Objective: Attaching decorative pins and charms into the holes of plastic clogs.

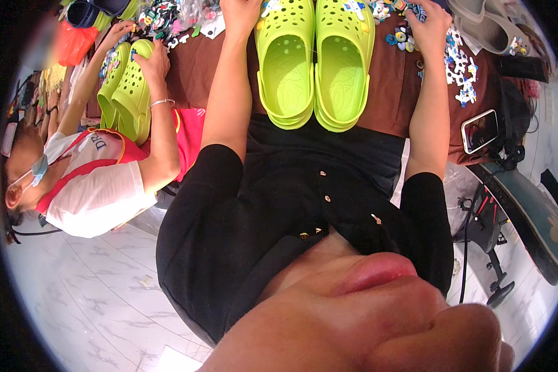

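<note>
A pair of lime-green clogs lies side by side in front of me, heels toward me, with small coloured shoe charms on the toes. My left hand is at the upper edge, beside the toe of the left clog; its fingers are cut off by the picture's edge. To the right of the clogs, my right hand is over loose charms, its fingers bent round a small blue-and-white shoe charm. More blue, white and yellow charms lie just beside that hand.
White charms spread over the brown cloth, with a phone near its right edge. Grey clogs stand at the far right. A co-worker at my left holds another green pair beside a charm heap.
</note>
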`<action>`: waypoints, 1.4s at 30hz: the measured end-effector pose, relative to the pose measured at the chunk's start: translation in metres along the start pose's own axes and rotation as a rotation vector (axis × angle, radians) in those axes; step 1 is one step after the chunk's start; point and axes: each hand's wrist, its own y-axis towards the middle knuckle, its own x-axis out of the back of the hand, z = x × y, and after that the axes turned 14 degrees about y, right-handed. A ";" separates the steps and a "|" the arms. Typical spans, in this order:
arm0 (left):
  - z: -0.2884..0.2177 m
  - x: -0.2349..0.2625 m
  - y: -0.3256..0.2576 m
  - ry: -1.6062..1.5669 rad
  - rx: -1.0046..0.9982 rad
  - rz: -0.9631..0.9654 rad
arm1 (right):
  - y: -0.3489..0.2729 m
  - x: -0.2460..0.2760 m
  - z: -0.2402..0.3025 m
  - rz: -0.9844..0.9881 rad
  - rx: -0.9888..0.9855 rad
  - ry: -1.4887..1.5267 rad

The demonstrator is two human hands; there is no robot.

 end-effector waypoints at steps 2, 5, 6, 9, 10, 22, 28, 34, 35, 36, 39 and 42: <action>0.003 0.001 0.000 -0.003 0.003 -0.004 | 0.003 0.012 0.009 0.158 -0.046 0.030; 0.005 0.003 0.001 0.033 -0.005 -0.007 | 0.006 0.022 0.002 0.476 -0.010 0.041; 0.003 0.001 0.001 0.032 -0.006 -0.004 | 0.006 0.025 -0.002 0.636 0.070 0.018; -0.002 -0.001 0.000 0.011 0.005 0.010 | -0.004 0.022 -0.009 0.767 0.005 -0.084; -0.004 -0.002 0.000 -0.008 0.019 0.017 | -0.006 0.019 -0.011 0.740 0.042 -0.077; 0.003 0.002 -0.005 0.180 -0.125 -0.007 | -0.014 -0.001 0.008 0.472 -0.073 -0.053; -0.009 0.008 0.000 -0.094 -0.104 0.016 | -0.007 -0.013 0.008 0.366 0.031 0.080; -0.042 0.017 -0.001 -0.262 -0.058 0.189 | -0.009 -0.022 -0.001 0.225 0.088 0.158; -0.049 0.020 -0.001 -0.259 -0.070 0.193 | -0.009 -0.023 0.000 0.212 0.089 0.158; -0.057 0.021 0.000 -0.230 -0.107 0.257 | -0.009 -0.024 0.001 0.203 0.086 0.178; -0.086 0.022 0.003 -0.155 -0.178 0.362 | -0.007 -0.022 0.006 0.139 0.097 0.284; -0.111 0.010 0.014 -0.003 -0.409 0.590 | -0.004 -0.020 0.009 0.139 0.052 0.307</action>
